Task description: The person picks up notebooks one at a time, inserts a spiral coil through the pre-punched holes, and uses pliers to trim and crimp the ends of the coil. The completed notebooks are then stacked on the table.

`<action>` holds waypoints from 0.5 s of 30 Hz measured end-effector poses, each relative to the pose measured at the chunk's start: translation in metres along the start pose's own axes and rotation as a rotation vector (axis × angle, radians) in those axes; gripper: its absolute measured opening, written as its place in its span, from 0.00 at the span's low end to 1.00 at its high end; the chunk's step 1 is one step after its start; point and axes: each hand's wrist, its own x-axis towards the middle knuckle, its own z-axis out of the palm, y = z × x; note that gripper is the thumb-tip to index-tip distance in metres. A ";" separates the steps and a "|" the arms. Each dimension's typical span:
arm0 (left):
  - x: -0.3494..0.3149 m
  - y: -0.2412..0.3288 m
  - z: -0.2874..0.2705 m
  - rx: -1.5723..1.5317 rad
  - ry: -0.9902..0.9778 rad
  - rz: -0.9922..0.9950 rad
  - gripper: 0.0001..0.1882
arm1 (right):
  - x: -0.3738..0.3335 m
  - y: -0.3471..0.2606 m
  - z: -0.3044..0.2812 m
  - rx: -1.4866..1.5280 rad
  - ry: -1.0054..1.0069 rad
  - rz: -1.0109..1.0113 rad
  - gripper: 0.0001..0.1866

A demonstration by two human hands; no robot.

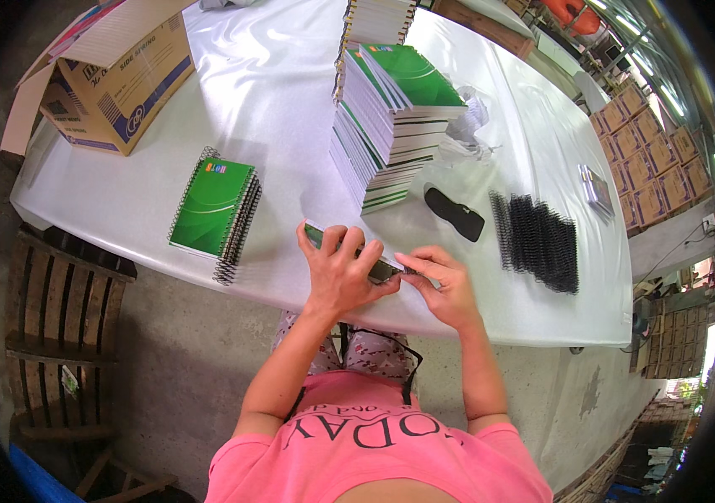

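My left hand (342, 275) is wrapped over a green-covered notebook (383, 271) held at the near edge of the table, its fingers spread along the long side. My right hand (448, 289) pinches at the notebook's right end. A dark bit, perhaps a wire coil end, shows between thumb and forefinger there; my fingers hide most of it. Just beyond my hands rises a tall stack of green-covered notebooks (416, 77) with loose page edges. To the left lies a small pile of spiral-bound green notebooks (213, 205). Black spiral coils (538, 243) lie in a bunch to the right.
A black flat case (455, 214) lies between the stack and the coils. Clear plastic (468, 126) is crumpled behind it. An open cardboard box (127, 92) stands at the far left of the white-covered table (282, 109). A slatted wooden chair (64, 310) is at left.
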 end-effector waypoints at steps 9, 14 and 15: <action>0.004 0.000 -0.006 0.063 -0.111 -0.005 0.25 | 0.005 -0.016 -0.008 0.120 -0.076 0.462 0.26; 0.000 -0.006 -0.008 0.088 -0.090 0.004 0.22 | 0.002 -0.003 -0.002 -0.109 -0.013 0.029 0.17; 0.001 -0.007 -0.008 0.078 -0.092 0.008 0.21 | 0.002 0.000 -0.002 -0.167 0.003 -0.068 0.17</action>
